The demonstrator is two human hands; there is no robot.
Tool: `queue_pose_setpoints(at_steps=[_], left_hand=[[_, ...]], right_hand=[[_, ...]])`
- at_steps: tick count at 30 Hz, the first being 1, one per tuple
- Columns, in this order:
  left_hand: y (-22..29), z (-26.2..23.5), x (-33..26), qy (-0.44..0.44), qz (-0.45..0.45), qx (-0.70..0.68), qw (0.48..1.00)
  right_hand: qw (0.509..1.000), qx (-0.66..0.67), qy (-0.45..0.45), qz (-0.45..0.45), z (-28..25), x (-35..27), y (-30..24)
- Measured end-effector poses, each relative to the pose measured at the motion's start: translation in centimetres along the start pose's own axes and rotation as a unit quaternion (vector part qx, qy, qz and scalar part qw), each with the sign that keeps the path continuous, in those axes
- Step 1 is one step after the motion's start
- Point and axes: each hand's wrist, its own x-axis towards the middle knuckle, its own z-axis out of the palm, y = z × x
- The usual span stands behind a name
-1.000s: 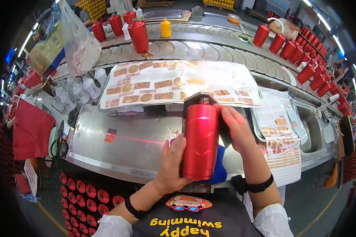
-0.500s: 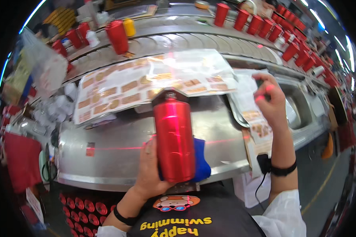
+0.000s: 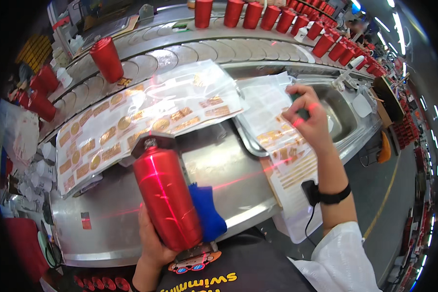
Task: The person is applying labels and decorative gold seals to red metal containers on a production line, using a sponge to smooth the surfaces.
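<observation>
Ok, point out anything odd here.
A small red-and-dark patch sits alone on the metal table, and a gold scrap lies by the red can on the conveyor; both look stray, apart from the label sheet.

Head-worn wide fisheye, looking down, close

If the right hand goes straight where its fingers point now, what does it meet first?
For the right hand, probably the pale sheet just to its left; the height between them is unclear from this view.

white sleeve (image 3: 348, 255) | black wristband (image 3: 335, 195), dark cable (image 3: 307, 225) | black garment (image 3: 258, 267), cartoon print (image 3: 192, 267), yellow lettering (image 3: 214, 281)
</observation>
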Motion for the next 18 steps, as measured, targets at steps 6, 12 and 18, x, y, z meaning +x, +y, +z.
queue_pose_setpoints(at_steps=[6,12,18], left_hand=[[1.5,-0.3,0.9,-0.009,0.009,-0.087,0.996],[2.0,-0.4,1.2,-0.011,0.015,-0.035,0.999],[2.1,-0.5,0.9,-0.007,-0.003,-0.031,0.999]], right_hand=[[0.993,0.115,0.011,0.005,1.6,-2.6,-3.7],[0.985,0.168,0.027,0.007,2.3,-4.2,-4.7],[0.982,0.183,0.033,0.035,2.4,-4.8,-5.1]])
